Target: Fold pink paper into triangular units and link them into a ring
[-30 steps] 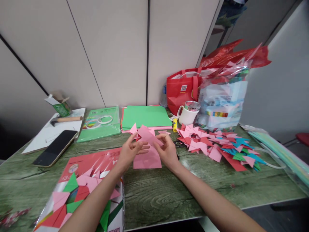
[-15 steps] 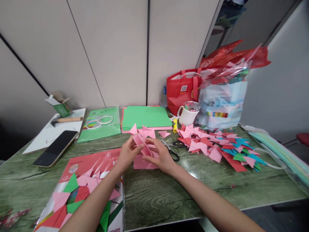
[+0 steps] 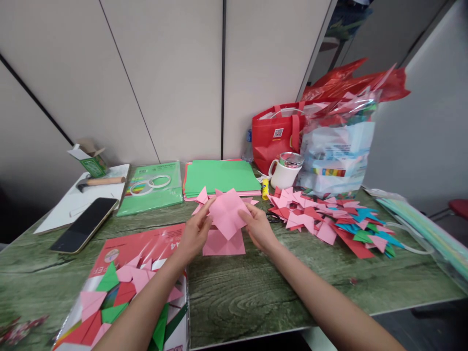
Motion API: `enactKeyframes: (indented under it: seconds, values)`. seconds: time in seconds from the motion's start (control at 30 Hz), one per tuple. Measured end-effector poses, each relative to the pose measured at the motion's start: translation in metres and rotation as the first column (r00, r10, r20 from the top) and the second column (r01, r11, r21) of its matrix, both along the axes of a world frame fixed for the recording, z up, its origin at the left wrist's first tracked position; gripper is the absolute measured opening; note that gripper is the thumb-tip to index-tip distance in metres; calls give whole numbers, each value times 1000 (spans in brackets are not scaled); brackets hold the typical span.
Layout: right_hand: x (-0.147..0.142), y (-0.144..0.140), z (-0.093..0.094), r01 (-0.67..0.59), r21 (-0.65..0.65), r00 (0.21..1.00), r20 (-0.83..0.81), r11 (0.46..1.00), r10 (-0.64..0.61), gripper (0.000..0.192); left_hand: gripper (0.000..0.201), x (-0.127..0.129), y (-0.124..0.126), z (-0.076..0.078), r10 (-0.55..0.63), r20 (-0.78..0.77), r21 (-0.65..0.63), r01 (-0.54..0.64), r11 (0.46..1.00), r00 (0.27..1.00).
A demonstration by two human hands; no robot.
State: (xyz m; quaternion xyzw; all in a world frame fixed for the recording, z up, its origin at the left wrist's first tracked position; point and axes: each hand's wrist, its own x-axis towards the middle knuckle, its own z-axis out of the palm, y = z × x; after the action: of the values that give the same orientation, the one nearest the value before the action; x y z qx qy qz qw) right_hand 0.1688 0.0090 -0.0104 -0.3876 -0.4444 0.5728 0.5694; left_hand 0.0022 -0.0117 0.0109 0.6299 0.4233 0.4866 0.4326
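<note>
I hold a creased pink paper square (image 3: pixel 228 213) above the table (image 3: pixel 256 287), corner pointing down: my left hand (image 3: pixel 195 233) pinches its left edge, my right hand (image 3: pixel 260 228) its right, equally near, over another pink sheet (image 3: pixel 224 245).

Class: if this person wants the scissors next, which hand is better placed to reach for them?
Probably the right hand: the scissors lie just beyond it, partly hidden, while the left hand sits across the pink paper square both hands hold.
</note>
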Motion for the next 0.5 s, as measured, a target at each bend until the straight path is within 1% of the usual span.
enactKeyframes:
  seconds: [0.13, 0.2, 0.3, 0.4, 0.43, 0.5]
  values:
    - [-1, 0, 0, -32, 6, 999, -19, 999, 32, 32, 42, 2, -3, -2, -53, -56, 41, 56, 998, 997]
    - [-1, -1, 0, -32, 22, 999, 1, 999, 32, 33, 39, 2, -5, -2, -71, -101, 82, 80, 993, 992]
    - [0, -2, 0, -1, 72, 995, 104, 997, -7, 39, 43, 1, -7, -1, -82, -211, 155, 116, 981, 974]
    - [1, -4, 2, 18, 151, 974, 221, 988, -51, 49, 47, 0, -7, -3, -81, -344, 202, 158, 966, 935]
    - [2, -5, 3, 19, 174, 970, 234, 985, -60, 51, 46, -1, -6, -5, -85, -381, 213, 177, 961, 921]
    - [2, -5, 4, 17, 188, 976, 209, 982, -57, 51, 43, -2, -3, -8, -90, -425, 229, 203, 952, 901]
